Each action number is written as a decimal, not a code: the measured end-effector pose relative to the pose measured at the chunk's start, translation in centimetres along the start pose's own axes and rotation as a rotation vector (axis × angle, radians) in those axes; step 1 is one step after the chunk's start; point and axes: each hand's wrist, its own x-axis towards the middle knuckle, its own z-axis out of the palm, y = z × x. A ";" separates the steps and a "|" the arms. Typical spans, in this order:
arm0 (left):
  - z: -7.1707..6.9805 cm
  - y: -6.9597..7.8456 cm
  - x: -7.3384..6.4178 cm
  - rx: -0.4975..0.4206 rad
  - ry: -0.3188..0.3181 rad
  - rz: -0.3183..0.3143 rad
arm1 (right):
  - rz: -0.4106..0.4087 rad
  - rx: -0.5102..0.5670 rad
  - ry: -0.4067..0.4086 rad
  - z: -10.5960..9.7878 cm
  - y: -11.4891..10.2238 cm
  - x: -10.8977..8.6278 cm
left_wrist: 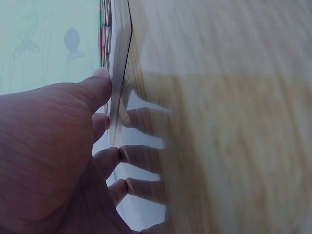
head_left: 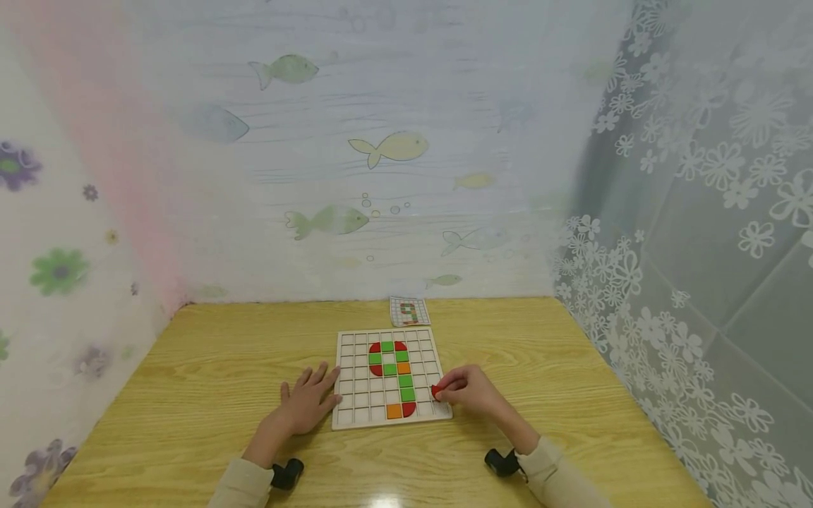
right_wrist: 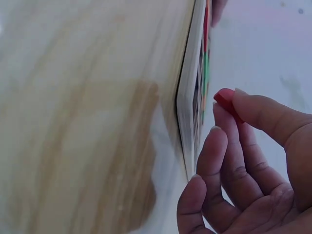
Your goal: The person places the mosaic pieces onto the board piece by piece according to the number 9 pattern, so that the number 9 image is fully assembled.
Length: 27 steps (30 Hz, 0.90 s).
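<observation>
A pale grid board (head_left: 358, 396) lies on the table, with red, green and orange tiles set in it in the shape of a 9. At the foot of the shape, an orange tile (head_left: 394, 411) sits left of a red rounded tile (head_left: 408, 410). My left hand (head_left: 306, 405) rests beside the board with fingers spread, thumb and fingertips right at its left edge. Between thumb and fingers my right hand (head_left: 473, 391) pinches a small red tile (right_wrist: 225, 99), held over the board's right edge. In the right wrist view the other fingers curl loosely below it.
Behind the board, a small card (head_left: 409, 312) shows a coloured 9 on a grid. The wood-grain table (head_left: 241, 339) meets a wall with fish drawings (head_left: 394, 148) at the back. Dark wrist cameras (head_left: 288, 474) sit by both sleeves.
</observation>
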 end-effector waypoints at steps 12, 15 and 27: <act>0.0 -0.1 0.0 -0.009 -0.005 -0.003 | -0.047 0.004 -0.028 1.6 -1.0 -0.4; 0.2 -0.4 0.0 -0.012 0.008 0.012 | -0.052 0.019 -0.045 1.8 -1.1 -0.4; 1.3 -1.5 0.7 -0.002 0.031 0.021 | -0.048 0.040 -0.079 2.4 -1.1 -0.1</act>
